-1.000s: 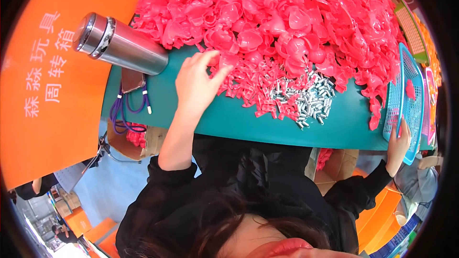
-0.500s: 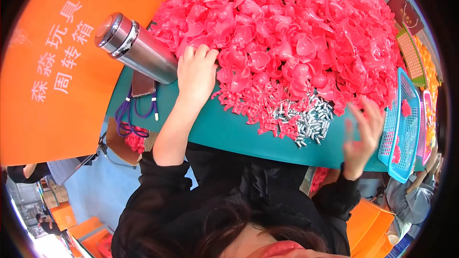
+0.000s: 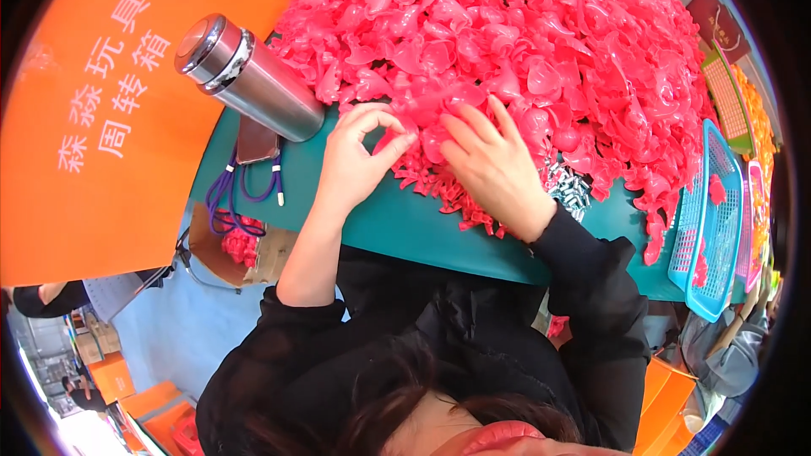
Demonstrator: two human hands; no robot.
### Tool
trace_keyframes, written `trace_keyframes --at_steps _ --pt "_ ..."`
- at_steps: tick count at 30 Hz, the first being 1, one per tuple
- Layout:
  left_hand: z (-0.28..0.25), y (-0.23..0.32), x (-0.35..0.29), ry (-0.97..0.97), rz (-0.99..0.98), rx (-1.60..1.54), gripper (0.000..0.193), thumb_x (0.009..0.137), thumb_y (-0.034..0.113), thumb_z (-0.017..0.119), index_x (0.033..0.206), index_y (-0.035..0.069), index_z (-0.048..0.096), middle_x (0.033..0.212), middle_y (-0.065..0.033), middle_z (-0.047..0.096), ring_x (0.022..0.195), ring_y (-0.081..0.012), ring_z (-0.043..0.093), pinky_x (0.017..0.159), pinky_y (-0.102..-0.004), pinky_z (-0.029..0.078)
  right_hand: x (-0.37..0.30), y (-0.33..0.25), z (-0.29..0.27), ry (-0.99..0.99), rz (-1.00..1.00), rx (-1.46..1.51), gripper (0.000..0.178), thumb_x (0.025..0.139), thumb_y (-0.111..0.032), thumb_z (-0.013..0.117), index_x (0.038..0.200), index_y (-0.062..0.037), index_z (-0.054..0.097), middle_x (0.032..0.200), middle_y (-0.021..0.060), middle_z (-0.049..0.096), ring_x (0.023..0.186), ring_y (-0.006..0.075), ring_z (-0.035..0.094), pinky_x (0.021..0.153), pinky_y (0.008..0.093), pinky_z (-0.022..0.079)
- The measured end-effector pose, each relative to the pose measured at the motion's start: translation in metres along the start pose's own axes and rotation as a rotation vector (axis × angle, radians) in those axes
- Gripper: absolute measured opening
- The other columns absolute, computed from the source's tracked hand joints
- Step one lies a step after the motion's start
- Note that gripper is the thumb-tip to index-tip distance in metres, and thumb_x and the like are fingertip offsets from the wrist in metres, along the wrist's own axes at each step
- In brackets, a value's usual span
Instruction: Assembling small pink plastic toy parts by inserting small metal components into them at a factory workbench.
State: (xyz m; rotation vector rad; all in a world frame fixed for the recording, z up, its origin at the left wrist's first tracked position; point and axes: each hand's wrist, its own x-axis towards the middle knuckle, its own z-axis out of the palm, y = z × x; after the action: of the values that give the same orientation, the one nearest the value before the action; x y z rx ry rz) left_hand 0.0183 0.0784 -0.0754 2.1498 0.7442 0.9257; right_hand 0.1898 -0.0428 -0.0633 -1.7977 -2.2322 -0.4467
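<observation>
A big heap of pink plastic pieces (image 3: 541, 51) covers the far side of the teal table (image 3: 405, 228). My left hand (image 3: 359, 160) rests at the heap's near edge, thumb and forefinger pinched on a pink plastic piece (image 3: 411, 129). Just to its right, my right hand (image 3: 494, 169) lies with its fingers stretched onto the same spot of the heap. Its thumb is hidden, so a grip cannot be made out. Both black sleeves come up from below.
A steel flask (image 3: 249, 80) lies left of my hands, beside a phone (image 3: 258, 142) with a purple lanyard (image 3: 230, 203). Small metal screws (image 3: 568, 190) lie right of my right hand. A blue basket (image 3: 705, 219) stands at the table's right end. An orange panel (image 3: 84, 135) fills the left.
My right hand has come from the blue basket at the right end over to the heap, next to my left hand. The left hand's fingers have closed into a pinch.
</observation>
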Motion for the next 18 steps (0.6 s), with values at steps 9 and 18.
trace_keyframes --at_steps 9,18 --pt "0.008 0.000 -0.004 -0.038 -0.063 0.128 0.039 0.068 0.010 0.075 0.103 0.007 0.058 0.093 -0.0086 0.064 0.093 -0.0254 0.059 0.082 -0.0367 0.045 -0.029 0.020 -0.018 0.179 0.323 0.561 0.012 0.079 -0.007 0.066 0.090 -0.0043 0.061 0.093 0.0081 0.063 0.095 0.0220 0.058 0.086 0.0332 0.043" --pt "0.009 -0.007 0.004 0.053 0.106 0.452 0.044 0.072 0.002 0.060 0.115 0.008 0.060 0.098 -0.0101 0.064 0.098 -0.0285 0.057 0.086 -0.0401 0.041 -0.054 0.034 -0.014 0.369 0.842 1.587 0.010 0.094 -0.011 0.054 0.099 -0.0029 0.056 0.093 -0.0010 0.058 0.087 0.0055 0.054 0.080 0.0199 0.042"
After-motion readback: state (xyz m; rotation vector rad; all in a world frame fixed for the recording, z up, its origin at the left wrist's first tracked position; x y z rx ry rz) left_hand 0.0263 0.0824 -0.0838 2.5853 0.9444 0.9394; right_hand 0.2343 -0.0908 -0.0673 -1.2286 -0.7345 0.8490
